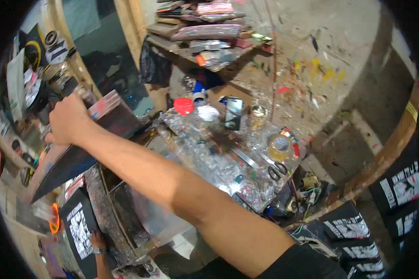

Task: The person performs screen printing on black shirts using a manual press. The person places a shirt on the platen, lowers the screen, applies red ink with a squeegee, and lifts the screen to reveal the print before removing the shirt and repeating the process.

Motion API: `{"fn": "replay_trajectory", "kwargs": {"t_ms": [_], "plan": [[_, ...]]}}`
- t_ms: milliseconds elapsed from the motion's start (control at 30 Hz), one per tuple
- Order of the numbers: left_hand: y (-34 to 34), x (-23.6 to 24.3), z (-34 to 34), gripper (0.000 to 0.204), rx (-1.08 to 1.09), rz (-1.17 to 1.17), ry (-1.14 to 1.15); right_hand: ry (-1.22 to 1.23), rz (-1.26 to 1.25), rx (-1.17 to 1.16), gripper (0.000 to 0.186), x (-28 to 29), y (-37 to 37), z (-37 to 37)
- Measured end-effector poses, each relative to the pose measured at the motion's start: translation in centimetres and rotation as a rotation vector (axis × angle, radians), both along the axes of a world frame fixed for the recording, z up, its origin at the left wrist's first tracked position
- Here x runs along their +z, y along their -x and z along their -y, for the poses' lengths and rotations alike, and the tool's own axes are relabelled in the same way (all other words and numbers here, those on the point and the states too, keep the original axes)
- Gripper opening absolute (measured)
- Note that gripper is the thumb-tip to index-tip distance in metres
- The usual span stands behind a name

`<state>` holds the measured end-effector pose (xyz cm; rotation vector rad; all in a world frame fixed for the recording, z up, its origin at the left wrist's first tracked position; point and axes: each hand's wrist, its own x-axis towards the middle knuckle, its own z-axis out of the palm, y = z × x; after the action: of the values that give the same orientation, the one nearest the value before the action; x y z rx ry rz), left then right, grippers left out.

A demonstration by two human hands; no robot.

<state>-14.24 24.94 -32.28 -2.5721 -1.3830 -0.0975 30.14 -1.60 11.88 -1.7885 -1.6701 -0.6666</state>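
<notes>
My right arm crosses the view from the lower right, and my right hand [70, 118] is closed round the edge of a tilted, paint-stained screen frame [116, 109] at the upper left. Below the frame, a black cloth with a white print [79, 230] lies flat at the lower left. My left hand [97, 242], small in the view and with something at the wrist, rests at this cloth's right side, fingers extended.
A cluttered, paint-crusted table [205, 158] holds a phone [233, 114], tape roll [280, 145], scissors [277, 171] and red lid [184, 106]. A stacked shelf [205, 35] is behind. Several printed black cloths [349, 228] hang at right, near a curved-looking wooden rail [377, 156].
</notes>
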Motion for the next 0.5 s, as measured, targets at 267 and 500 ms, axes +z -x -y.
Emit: {"fn": "replay_trajectory", "kwargs": {"t_ms": [267, 500], "plan": [[-10.3, 0.8, 22.7, 0.017, -0.579, -0.285, 0.05, 0.096, 0.004, -0.045, 0.062, -1.9, 0.3, 2.0], [-18.1, 5.7, 34.6, 0.023, -0.494, 0.279, 0.589, 0.059, 0.041, -0.017, 0.058, -1.8, -0.1, -0.3]]}}
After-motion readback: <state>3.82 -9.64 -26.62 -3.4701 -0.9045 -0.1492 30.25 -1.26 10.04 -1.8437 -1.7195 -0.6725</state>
